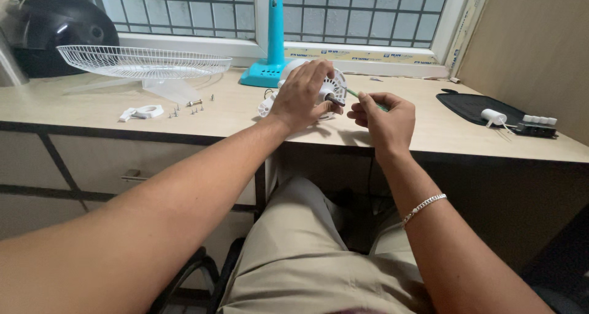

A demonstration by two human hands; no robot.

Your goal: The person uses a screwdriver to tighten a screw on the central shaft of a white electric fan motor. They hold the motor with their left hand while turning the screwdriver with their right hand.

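Note:
My left hand (304, 96) lies over a white fan motor housing (334, 81) on the wooden desk (233, 114), gripping it from above. My right hand (383, 118) holds a green-handled screwdriver (354, 94), its dark tip pointing at the front of the motor by my left thumb. The motor's lower part is hidden behind my left hand. A turquoise fan stand (273, 44) rises just behind the motor.
A white wire fan grille (144, 61) and clear blades rest at the left, with several loose screws (190, 108) and a white plastic ring piece (142, 112). A black helmet (52, 29) sits far left. A black mat (475, 107), a white capacitor (494, 116) and a switch block (538, 126) lie at right.

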